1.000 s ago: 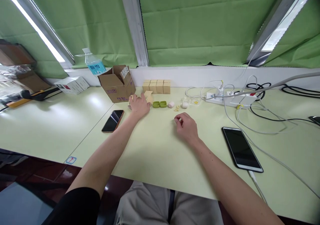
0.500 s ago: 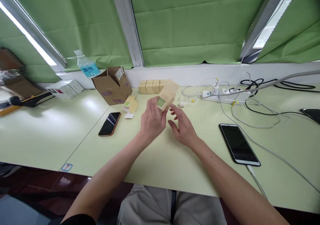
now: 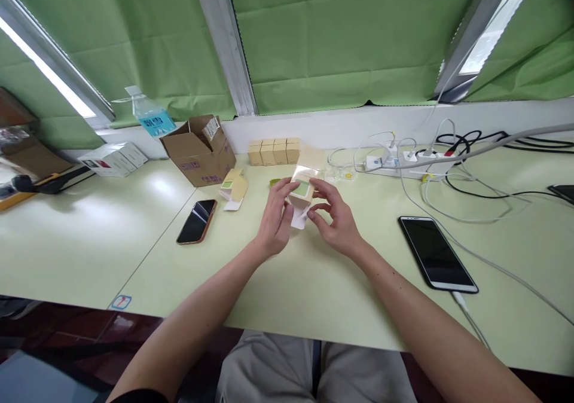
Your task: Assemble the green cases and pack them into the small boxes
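A small tan cardboard box with a green window stands between my hands, its flap hanging open toward me with the white inside showing. My left hand grips its left side, fingers bent over the top edge. On the other side, my right hand has its fingertips pressed at the box's right side and flap. Just behind my left fingers, a bit of a green object shows; the rest of it is hidden. A similar opened small box lies to the left.
Several closed small boxes line the wall beside a brown carton and a bottle. One phone lies left; another phone, cabled, lies right. A power strip with tangled cables sits at the back right.
The box has turned more upright, and its front flap now hangs open. My right hand has come onto its right side. A green object has appeared behind my left hand.
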Motion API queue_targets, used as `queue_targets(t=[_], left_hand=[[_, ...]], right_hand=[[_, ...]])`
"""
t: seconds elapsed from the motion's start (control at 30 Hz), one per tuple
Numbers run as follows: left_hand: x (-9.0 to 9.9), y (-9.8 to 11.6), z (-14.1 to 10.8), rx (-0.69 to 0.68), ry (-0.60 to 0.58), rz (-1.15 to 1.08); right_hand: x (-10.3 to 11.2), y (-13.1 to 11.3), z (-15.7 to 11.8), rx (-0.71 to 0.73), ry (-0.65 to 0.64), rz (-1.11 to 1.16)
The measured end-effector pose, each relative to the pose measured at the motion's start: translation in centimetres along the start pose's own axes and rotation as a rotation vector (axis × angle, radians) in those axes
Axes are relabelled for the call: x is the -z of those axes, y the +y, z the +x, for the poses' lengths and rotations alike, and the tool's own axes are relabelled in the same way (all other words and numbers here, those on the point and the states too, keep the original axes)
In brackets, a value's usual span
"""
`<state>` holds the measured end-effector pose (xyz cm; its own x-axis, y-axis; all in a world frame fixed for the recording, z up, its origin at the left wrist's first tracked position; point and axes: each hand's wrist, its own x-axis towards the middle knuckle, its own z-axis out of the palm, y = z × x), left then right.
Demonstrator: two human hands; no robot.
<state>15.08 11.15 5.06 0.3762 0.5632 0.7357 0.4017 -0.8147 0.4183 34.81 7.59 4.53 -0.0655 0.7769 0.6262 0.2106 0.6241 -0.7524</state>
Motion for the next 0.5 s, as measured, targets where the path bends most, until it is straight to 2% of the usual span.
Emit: queue_targets(t=[0.2,0.5], left_hand=[[0.2,-0.4,0.6,0.035,-0.051,-0.083],[-1.1,-0.8,-0.2,0.02,0.1,-0.264]], right_hand=[[0.0,0.3,-0.1,-0.053,0.016,0.091],[-0.5,0.8,-0.3,-0.078,0.05,0.133]])
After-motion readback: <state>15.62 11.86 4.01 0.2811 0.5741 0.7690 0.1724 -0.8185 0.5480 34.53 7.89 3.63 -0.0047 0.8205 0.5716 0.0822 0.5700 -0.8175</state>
